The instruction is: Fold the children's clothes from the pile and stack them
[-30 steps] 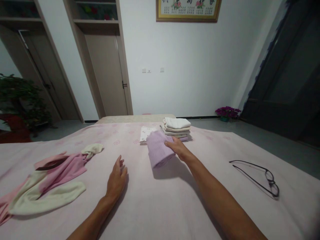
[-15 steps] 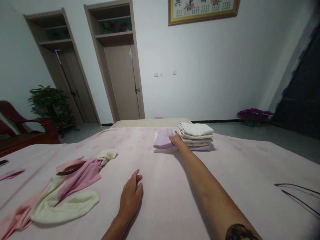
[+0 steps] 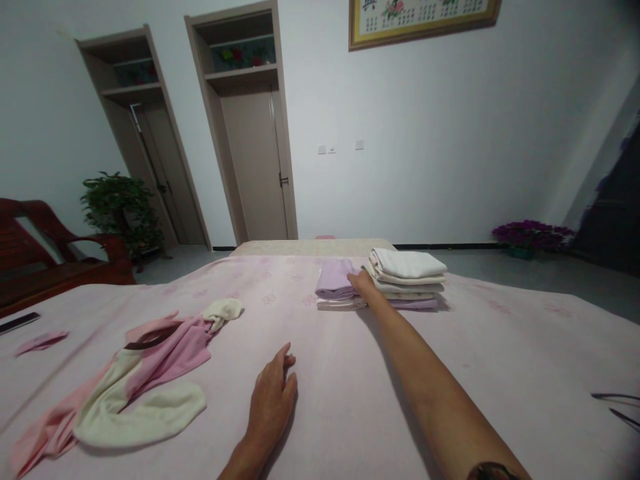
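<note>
My right hand [image 3: 362,283] reaches far across the pink sheet, its fingers closed at the right edge of a folded lilac striped garment [image 3: 334,279]. That garment lies on another folded light piece [image 3: 340,304]. Just right of the hand stands a taller stack of folded clothes [image 3: 409,263], white on top and lilac at the bottom. My left hand [image 3: 273,393] rests on the sheet nearer to me, fingers loosely apart, holding nothing. To its left lies a crumpled pink and cream garment [image 3: 170,353] with a dark neckband.
A pink flowered sheet [image 3: 320,413] covers the broad surface before me. At the left lie a small pink cloth [image 3: 43,342] and a phone [image 3: 19,323]. Thin dark glasses arms [image 3: 617,398] show at the right edge. Beyond are a wooden bench [image 3: 65,257] and a leafy plant [image 3: 120,213].
The view has turned slightly left, so everything sits further right. The lilac garment now lies flatter, its stripes clearer, with my right hand still at its edge. My left hand keeps its pose.
</note>
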`<state>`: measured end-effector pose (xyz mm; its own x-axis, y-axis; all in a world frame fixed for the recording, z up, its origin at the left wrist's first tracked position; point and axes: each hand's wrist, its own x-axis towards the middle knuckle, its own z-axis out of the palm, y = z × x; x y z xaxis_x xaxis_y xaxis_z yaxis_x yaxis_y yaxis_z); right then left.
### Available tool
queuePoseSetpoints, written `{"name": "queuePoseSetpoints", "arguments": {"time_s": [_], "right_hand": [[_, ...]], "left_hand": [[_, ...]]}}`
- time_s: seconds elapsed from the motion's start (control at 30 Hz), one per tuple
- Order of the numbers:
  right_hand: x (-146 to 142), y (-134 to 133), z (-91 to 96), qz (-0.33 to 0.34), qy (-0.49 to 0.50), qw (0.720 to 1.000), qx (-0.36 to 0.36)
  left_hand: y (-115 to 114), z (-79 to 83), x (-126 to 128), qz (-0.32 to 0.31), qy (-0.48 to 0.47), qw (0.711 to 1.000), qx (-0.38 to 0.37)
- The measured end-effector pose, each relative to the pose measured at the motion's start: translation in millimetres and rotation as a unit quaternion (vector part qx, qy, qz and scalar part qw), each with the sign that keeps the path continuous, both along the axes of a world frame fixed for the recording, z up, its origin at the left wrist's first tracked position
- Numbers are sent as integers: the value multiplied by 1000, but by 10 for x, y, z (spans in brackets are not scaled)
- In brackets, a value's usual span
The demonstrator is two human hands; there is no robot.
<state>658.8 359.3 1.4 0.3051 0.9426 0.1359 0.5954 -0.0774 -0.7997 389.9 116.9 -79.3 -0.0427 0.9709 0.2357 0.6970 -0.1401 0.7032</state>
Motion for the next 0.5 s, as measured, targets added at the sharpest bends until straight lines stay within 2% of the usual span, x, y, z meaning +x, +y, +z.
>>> {"name": "queuePoseSetpoints", "arguments": {"time_s": [0.1, 0.3, 0.4, 0.5], "right_hand": [[51, 25, 35, -23, -41, 999, -25], [30, -60, 180, -22, -128, 991, -37], [-90, -165, 273, -29, -181, 983, 7], [-196, -229, 350, 2, -225, 972, 69]], "left_hand": [[-3, 5, 1, 3, 2, 1000, 6], [1, 5, 0, 6, 5, 1000, 8], [3, -4, -2, 2, 6, 1000, 14], [2, 2, -2, -5, 13, 1000, 18]]}}
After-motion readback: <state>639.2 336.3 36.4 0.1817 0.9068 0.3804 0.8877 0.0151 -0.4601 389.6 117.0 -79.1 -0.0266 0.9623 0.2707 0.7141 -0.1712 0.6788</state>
